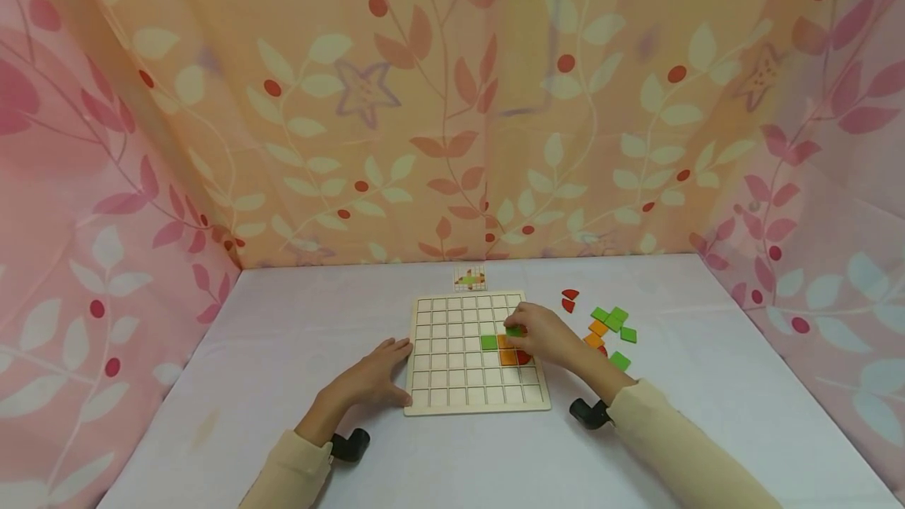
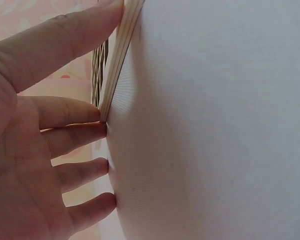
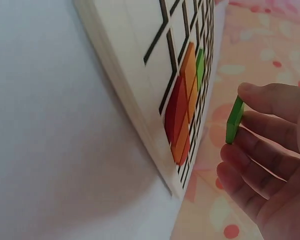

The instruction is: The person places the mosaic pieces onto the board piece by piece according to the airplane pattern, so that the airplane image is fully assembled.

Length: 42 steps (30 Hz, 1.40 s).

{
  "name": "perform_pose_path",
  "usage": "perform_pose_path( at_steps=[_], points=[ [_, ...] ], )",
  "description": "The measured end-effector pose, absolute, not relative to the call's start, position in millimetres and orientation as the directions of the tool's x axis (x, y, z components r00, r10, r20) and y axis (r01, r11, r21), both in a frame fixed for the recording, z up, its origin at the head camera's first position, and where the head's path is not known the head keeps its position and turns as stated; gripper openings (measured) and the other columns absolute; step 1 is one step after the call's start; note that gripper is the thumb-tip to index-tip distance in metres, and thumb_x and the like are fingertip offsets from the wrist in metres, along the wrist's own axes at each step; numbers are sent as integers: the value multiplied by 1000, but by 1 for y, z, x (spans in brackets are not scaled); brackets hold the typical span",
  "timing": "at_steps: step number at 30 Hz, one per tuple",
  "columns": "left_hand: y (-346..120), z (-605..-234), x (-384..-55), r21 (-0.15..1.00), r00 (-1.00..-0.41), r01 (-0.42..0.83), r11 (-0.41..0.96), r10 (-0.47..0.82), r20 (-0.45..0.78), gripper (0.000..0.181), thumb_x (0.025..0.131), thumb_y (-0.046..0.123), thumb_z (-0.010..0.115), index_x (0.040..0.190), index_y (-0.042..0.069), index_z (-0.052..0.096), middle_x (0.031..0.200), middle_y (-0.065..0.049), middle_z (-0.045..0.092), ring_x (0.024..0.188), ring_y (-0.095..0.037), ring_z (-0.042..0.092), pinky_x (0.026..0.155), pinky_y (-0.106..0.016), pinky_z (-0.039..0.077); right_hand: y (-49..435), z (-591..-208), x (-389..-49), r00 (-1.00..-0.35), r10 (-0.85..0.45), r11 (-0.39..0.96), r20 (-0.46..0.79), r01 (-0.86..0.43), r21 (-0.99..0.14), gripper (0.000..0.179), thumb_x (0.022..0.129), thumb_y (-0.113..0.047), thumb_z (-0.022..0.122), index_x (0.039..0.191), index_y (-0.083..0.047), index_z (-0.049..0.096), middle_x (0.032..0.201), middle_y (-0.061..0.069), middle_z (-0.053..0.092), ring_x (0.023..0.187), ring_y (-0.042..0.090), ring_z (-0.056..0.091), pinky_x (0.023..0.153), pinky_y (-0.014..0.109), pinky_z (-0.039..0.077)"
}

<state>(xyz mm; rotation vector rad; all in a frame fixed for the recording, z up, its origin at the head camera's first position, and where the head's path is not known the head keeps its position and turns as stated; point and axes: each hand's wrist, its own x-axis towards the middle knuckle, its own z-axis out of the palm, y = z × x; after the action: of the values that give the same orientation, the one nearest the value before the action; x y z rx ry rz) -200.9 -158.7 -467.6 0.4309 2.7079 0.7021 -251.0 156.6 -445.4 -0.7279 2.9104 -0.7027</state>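
Observation:
A pale wooden grid board [image 1: 445, 395] lies on the table between the hands. Straight fingers and thumb of my left hand [image 1: 375, 377] touch its left edge; the left wrist view shows this hand [image 2: 20, 150] against the rim. My right hand [image 1: 550, 334] pinches a green square tile [image 3: 234, 120] between thumb and fingers, raised off the board. Under and beside that hand, on the board's right part, sit a green tile [image 1: 489, 342], orange tiles [image 1: 508, 357] and red rounded pieces [image 3: 175, 112], partly hidden in the head view.
A small pattern card [image 1: 470, 278] lies beyond the board's far edge. Right of the board are loose red pieces [image 1: 569, 294], several green tiles [image 1: 621, 360] and orange tiles [image 1: 598, 327], some near the right forearm. Patterned cloth [image 1: 452, 100] stands behind and at both sides.

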Motion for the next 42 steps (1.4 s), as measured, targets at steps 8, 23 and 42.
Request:
perform_pose_path(
  at_steps=[8, 23, 42],
  points=[
    [-159, -467, -200, 515, -908, 204, 832, 358, -218, 92, 69, 22, 88, 144, -3, 42, 156, -15, 37, 148, -40, 23, 117, -56, 27, 137, -451, -246, -840, -538, 763, 69, -520, -385, 21, 83, -19, 76, 101, -8, 75, 87, -4, 61, 76, 8, 50, 72, 25, 47],
    [-159, -469, -203, 504, -910, 197, 841, 348, -225, 92, 69, 23, 88, 145, -1, 42, 156, -12, 37, 148, -38, 23, 117, -55, 26, 122, -458, -242, -787, -614, 733, 58, -596, -329, 18, 82, -21, 75, 97, -10, 76, 84, -5, 59, 73, 7, 47, 65, 22, 42],
    [-159, -469, -202, 507, -910, 204, 837, 353, -216, 92, 68, 23, 88, 145, -1, 43, 156, -13, 38, 148, -39, 23, 117, -57, 27, 120, -462, -239, -778, -623, 729, 85, -616, -298, 17, 81, -24, 78, 94, -11, 75, 85, -4, 59, 74, 7, 47, 63, 21, 42]
  ],
)
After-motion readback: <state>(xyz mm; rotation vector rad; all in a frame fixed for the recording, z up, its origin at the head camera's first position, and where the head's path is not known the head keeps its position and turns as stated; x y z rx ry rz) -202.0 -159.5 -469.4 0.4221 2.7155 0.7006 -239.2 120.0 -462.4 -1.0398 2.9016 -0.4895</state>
